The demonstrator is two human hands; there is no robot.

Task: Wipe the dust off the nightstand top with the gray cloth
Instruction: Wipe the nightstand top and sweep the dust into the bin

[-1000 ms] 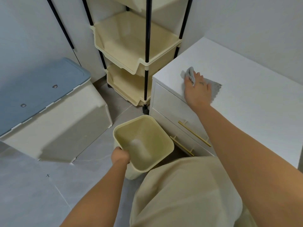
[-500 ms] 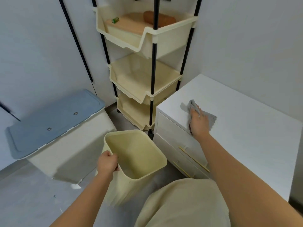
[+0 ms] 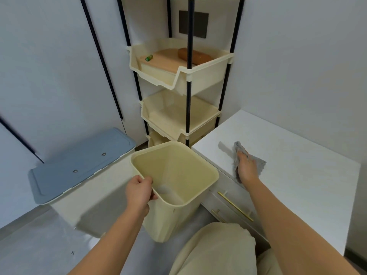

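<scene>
Our right hand [image 3: 246,169] lay flat, pressing the gray cloth [image 3: 258,163] onto the nightstand top [image 3: 294,175]; at nine o'clock, our left hand [image 3: 139,192] gripped the bin [image 3: 178,175] rim.

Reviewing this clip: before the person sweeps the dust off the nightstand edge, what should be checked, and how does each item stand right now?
1. Gray cloth flat under the right hand on the white nightstand top: ok.
2. Left hand gripping the rim of the cream plastic bin: ok.
3. Bin opening raised beside the nightstand's front corner, below the top: ok.
4. Bin empty enough to catch dust: ok.
5. Dust visible on the top: cannot tell.
6. Path from cloth to edge free of objects: ok.
</scene>
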